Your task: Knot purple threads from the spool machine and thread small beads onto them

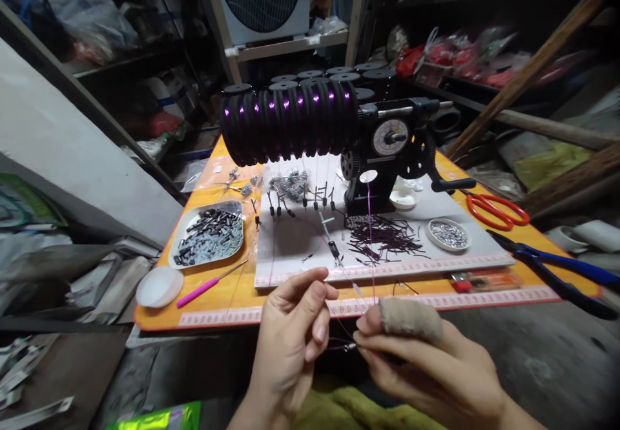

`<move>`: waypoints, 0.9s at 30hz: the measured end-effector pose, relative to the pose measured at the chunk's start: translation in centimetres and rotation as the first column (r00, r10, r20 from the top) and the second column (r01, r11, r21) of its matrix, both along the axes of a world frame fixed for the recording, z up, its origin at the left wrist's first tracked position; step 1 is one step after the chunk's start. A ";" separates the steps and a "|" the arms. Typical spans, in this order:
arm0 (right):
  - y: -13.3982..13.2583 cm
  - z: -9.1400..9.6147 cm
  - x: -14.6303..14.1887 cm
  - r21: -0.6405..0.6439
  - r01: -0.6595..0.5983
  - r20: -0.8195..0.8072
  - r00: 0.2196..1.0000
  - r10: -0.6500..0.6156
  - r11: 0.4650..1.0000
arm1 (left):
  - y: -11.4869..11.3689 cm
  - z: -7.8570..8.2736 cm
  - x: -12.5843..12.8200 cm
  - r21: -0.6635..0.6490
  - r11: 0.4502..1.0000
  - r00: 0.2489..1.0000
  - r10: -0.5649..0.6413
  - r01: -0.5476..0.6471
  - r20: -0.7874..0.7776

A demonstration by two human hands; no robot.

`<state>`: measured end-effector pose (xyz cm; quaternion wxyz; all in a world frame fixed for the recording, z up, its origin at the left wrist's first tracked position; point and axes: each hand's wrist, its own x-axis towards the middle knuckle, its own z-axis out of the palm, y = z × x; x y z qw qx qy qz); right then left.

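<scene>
My left hand (295,327) is closed near the table's front edge, fingers curled around a thin purple line. My right hand (426,359) pinches the line at its fingertips, where a small silver metal piece (349,347) shows. Beige tape (409,319) wraps one right finger. A taut purple thread (371,243) runs down from the hand-crank winding machine (372,188) towards my right hand. Black spools (290,120) with purple line sit along its shaft. Beyond my left fingertips, a black-and-silver fitting (333,248) hangs on a line.
On the orange table (208,314) are a tray of small tubes (208,233), a pink-handled hook tool (198,292) and a dish of metal bits (448,234). Dark short tubes (385,239) lie on the white board (290,275). Red scissors (498,210) and blue pliers (557,262) lie right.
</scene>
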<state>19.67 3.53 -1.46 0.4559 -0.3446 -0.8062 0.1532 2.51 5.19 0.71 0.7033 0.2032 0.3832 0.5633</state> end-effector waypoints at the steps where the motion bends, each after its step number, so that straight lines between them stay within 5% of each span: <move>1: 0.0 0.3 -0.4 0.042 0.055 -0.036 0.998 -0.053 0.998 | -0.1 -0.4 0.0 0.063 0.998 0.992 0.034 -0.026 -0.122; 4: 0.6 1.5 -1.2 0.056 0.151 -0.131 0.981 -0.143 0.987 | -0.8 -1.4 -0.2 0.272 0.962 0.873 0.114 0.022 -0.475; 7: 1.1 2.3 -1.7 -0.026 0.145 -0.164 0.975 -0.148 0.989 | -1.5 -1.7 -0.4 0.442 0.882 0.749 0.182 0.162 -0.637; 11: 1.2 2.2 -1.9 -0.065 0.107 -0.204 0.972 -0.118 0.992 | -1.9 -1.7 -0.7 0.550 0.801 0.686 0.263 0.237 -0.678; 27: 1.0 2.0 -1.7 -0.108 0.089 -0.201 0.974 -0.109 0.990 | -1.6 -1.5 -0.8 0.642 0.709 0.566 0.413 0.292 -0.713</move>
